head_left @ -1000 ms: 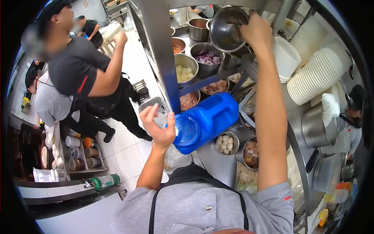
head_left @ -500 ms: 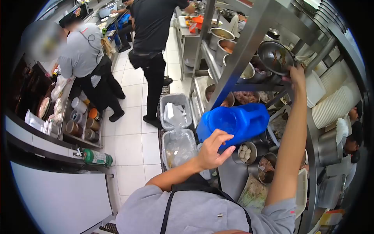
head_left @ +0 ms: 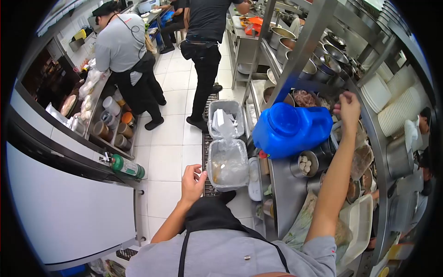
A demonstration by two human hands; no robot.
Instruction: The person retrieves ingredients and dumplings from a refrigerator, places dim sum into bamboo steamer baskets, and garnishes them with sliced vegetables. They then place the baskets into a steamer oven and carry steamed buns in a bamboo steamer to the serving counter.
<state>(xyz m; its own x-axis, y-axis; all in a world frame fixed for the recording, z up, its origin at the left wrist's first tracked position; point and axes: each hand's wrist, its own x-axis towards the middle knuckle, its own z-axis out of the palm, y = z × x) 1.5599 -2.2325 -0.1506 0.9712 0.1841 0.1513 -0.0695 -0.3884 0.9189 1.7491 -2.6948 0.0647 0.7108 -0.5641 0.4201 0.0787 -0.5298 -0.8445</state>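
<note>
My left hand (head_left: 192, 183) hangs in the air at my left side, just left of a clear-lined waste bin (head_left: 228, 162). Its fingers are loosely bent and apart, with nothing visible in them. My right hand (head_left: 348, 109) reaches out over the metal counter, right of a big blue plastic jug (head_left: 295, 130), its fingers slightly curled and holding nothing that shows. Beyond it, metal bowls (head_left: 328, 65) stand on the upper shelf. Below the jug, a steel pot of white balls (head_left: 304, 164) sits on the counter; a pan of raw meat (head_left: 305, 98) stands behind the jug.
A steel post (head_left: 302, 51) rises beside the counter. Stacked white containers (head_left: 401, 111) line the right shelf. Two people, one in grey (head_left: 122, 44) and one in black (head_left: 205, 27), stand ahead on the tiled floor (head_left: 173, 111). A green cylinder (head_left: 128, 166) is at left.
My right hand has let go of a metal bowl and come down from the upper shelf. My left hand has moved from in front of the blue jug to beside the bin. The view has shifted left.
</note>
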